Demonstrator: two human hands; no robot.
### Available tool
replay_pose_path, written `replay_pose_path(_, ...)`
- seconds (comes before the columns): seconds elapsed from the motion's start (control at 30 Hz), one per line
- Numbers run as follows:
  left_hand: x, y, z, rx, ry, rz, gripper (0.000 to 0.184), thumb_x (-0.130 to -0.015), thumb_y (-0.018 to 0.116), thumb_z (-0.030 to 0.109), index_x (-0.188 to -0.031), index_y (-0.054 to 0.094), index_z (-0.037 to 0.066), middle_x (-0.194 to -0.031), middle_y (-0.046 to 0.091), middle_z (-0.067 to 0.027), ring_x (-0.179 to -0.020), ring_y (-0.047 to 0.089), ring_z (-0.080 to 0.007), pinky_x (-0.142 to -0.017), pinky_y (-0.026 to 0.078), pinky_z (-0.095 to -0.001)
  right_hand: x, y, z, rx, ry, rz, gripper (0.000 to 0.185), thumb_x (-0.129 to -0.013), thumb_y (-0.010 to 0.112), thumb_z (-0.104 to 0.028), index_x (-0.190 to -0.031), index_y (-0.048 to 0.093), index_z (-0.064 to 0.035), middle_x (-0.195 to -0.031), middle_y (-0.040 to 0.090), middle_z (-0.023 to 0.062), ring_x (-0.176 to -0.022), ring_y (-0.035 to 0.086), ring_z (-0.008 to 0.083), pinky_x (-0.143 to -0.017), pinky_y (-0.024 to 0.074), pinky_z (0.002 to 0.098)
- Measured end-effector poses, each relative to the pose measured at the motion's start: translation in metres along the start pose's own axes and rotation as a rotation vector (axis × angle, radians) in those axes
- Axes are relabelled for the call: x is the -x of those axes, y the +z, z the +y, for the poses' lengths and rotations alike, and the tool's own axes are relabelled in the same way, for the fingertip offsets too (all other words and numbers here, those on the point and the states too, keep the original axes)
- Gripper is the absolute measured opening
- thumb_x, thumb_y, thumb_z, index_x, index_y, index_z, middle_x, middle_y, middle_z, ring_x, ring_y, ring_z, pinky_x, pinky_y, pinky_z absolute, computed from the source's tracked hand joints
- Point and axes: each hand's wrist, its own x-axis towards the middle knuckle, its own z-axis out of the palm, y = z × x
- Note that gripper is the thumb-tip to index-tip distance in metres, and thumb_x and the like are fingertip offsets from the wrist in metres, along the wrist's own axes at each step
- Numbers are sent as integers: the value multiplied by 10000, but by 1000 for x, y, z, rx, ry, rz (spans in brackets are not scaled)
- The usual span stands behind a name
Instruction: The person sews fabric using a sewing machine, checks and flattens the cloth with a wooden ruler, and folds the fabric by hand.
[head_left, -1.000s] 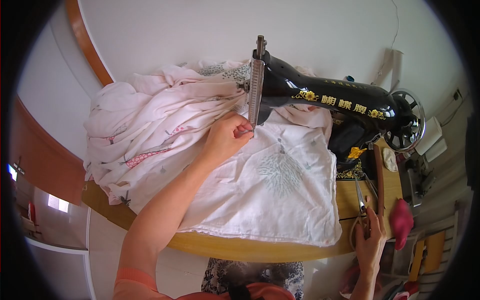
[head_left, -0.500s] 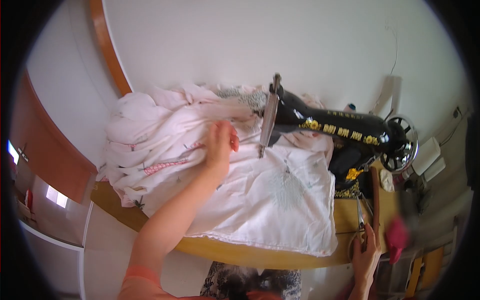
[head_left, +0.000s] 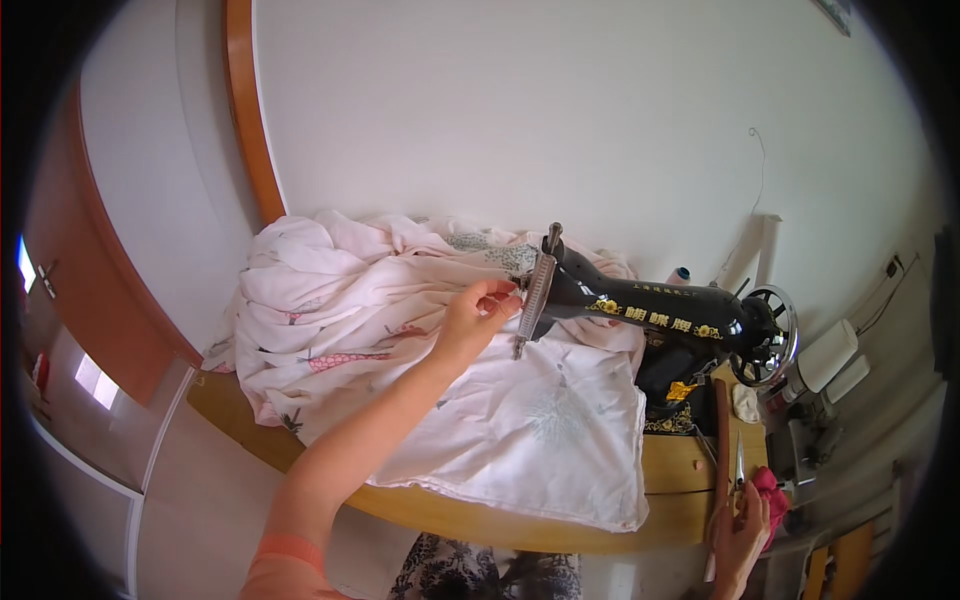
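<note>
A black sewing machine (head_left: 650, 315) with gold lettering stands on the wooden table (head_left: 680, 480). White patterned cloth (head_left: 500, 430) lies under its needle end and is heaped to the left. My left hand (head_left: 485, 308) is beside the machine's metal faceplate (head_left: 537, 297), thumb and fingers pinched together; anything between them is too small to make out. At the table's right edge, my right hand (head_left: 745, 530) is closed round the handles of scissors (head_left: 740, 465), whose blades point away from me.
A pink cloth item (head_left: 770, 495) is just beyond my right hand. A small white cloth (head_left: 745, 403) lies near the handwheel (head_left: 765, 335). A thread spool (head_left: 680, 275) shows behind the machine. Shelving and clutter stand at the right.
My left hand drew back from the needle area, then rose to the faceplate's upper part. My right hand moved the scissors to the table's right edge, beside the pink item. The view shifted.
</note>
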Motion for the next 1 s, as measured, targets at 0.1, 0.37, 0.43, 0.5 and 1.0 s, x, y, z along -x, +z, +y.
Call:
replay_pose_path(0.1, 4, -6, -10, 14, 28, 75, 319, -839, 658, 242, -1055, 602, 14, -950, 625, -57, -860, 559, -120, -753, 456, -254, -3, -6, 20, 63, -104, 61, 453, -719, 606, -19, -1165, 543, 31, -1017, 587, 194, -924, 571, 335, -817, 445, 384)
replay_pose_path(0.37, 64, -7, 37, -433, 124, -272, 177, -783, 621, 20, -958, 608, 39, -918, 582, -24, -762, 541, -102, -672, 450, -245, -48, -6, 47, 130, 3, 132, 319, -769, 626, -96, -1064, 594, 18, -889, 606, 185, -824, 594, 347, -731, 468, 392)
replay_pose_path(0.43, 79, -4, 47, -424, 128, -330, 179, -761, 623, 5, -937, 609, 31, -918, 576, -35, -772, 552, -117, -678, 451, -252, -57, 3, 56, 155, -38, 89, 321, -766, 630, -103, -1055, 589, 32, -901, 608, 193, -828, 593, 354, -739, 468, 401)
replay_pose_path(0.5, 88, -1, 48, -425, 150, -351, 173, -747, 619, -13, -917, 610, 20, -920, 572, -55, -794, 560, -137, -686, 452, -253, -60, 15, 69, 177, -40, 46, 317, -768, 628, -113, -1047, 589, 34, -908, 610, 199, -843, 589, 363, -760, 463, 410)
replay_pose_path(1.0, 110, 6, 14, -836, 482, -416, 390, -759, 676, 191, -1072, 573, -18, -1158, 523, -123, -1132, 476, -278, -952, 393, -432, -146, -12, 24, -110, -209, 259, 329, -929, 525, -269, -1153, 588, -36, -1002, 628, 84, -851, 582, 150, -679, 452, 262)
